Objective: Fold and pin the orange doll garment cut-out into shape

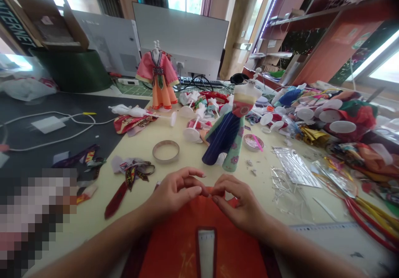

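Observation:
A flat orange-red cloth garment [174, 244] lies in front of me, with a dark-edged slit in its middle through which a pale marked surface shows. At its top edge my left hand [179, 190] has its fingers curled and closed on the cloth. Close beside it, my right hand [241, 199] pinches the same edge, thumb against fingertips. Whatever small detail lies between the fingertips is hidden. Just beyond the hands stands a doll figure in a blue and green skirt [226, 134]. A roll of tape [166, 151] sits behind my left hand.
Ribbon scraps [132, 172] lie to the left. A second dressed doll figure [156, 76] stands before a monitor [181, 33]. White doll stands and cloth [333, 111] heap up at right, near a silvery sheet [296, 168], cords [370, 220] and a ruler [324, 227].

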Demonstrator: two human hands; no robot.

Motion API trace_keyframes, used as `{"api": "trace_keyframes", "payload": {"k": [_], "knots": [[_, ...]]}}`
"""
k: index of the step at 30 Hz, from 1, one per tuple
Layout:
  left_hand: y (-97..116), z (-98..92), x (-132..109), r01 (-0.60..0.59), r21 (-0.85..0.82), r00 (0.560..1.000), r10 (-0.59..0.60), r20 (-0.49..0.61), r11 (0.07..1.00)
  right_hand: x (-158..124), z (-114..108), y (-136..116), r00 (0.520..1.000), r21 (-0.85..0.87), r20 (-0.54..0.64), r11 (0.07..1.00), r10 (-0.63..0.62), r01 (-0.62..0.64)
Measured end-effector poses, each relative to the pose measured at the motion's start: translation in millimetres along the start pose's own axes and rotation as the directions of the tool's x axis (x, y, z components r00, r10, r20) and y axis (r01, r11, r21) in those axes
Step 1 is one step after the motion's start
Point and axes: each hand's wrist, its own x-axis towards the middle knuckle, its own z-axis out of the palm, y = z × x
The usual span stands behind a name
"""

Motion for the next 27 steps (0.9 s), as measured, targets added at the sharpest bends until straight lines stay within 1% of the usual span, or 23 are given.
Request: {"api": "trace_keyframes", "payload": {"k": [8,14,17,22,24,26,27], "knots": [[2.9,2.4,-2.8,0.002,0.138,1.0,-0.004,0.012,0.99,0.0,2.8,2.2,0.999,-0.02,-0.032,1.0,0.022,-0.023],[4.2,3.5,-3.6,-0.028,0.211,1.0,0.026,0.014,0.977,0.1,2.2,2.9,1.0,-0.053,-0.001,0.998,0.016,-0.016],[4.5,4.3,-4.0,-0.037,0.232,0.999,0.037,0.004,0.972,0.5,1.9,2.0,1.0,-0.074,0.003,0.997,-0.007,0.007],[3.7,6.3,-3.6,-0.036,0.268,0.999,0.041,-0.013,0.963,1.6,3.0,0.8,0.995,-0.159,-0.007,0.982,-0.101,0.098],[3.2,6.4,-3.3,-0.038,0.284,0.998,0.05,-0.034,0.958,2.0,2.1,1.1,0.993,-0.169,-0.002,0.979,-0.114,0.112],[3.1,6.0,-3.5,-0.062,0.317,0.996,0.081,-0.045,0.946,2.7,-2.0,2.3,0.996,-0.173,-0.013,0.981,-0.088,0.085],[3.2,5.9,-3.8,-0.079,0.342,0.994,0.1,-0.043,0.936,3.3,-5.6,3.4,0.998,-0.176,-0.017,0.983,-0.054,0.05]]}}
